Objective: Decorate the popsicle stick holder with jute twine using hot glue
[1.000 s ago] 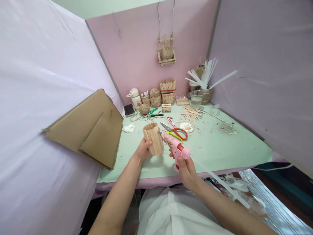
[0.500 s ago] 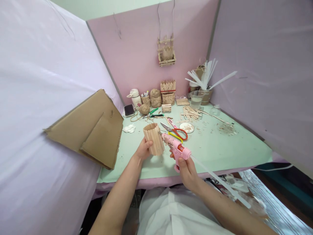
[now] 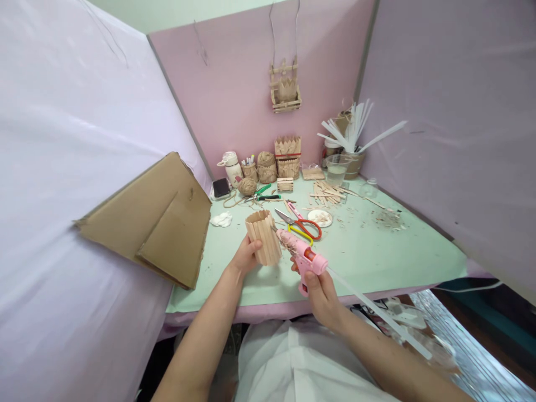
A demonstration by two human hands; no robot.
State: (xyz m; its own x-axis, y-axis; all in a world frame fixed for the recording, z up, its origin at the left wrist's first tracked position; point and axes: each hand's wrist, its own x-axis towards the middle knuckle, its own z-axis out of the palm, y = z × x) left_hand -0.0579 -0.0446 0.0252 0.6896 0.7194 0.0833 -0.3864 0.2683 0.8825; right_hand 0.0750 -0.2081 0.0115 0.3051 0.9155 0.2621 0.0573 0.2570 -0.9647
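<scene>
A round cup made of wooden craft sticks [image 3: 263, 240] is held slightly tilted above the table by my left hand [image 3: 247, 254], thumb on its outside. My right hand [image 3: 320, 290] grips a pink hot glue gun [image 3: 299, 245] by its handle. The gun's nozzle is at the cup's upper right side; whether it touches the wood I cannot tell. A long white glue stick [image 3: 381, 312] sticks out of the gun's back end. Just beyond the gun lie scissors [image 3: 307, 228] with red and yellow handles.
A small white dish [image 3: 320, 218] and loose craft sticks [image 3: 326, 193] lie behind the scissors. Pliers [image 3: 268, 197] and a twine ball [image 3: 247, 186] are farther back. Cardboard [image 3: 167, 223] leans at the left. Glue sticks [image 3: 355, 125] stand in a pot at the back right.
</scene>
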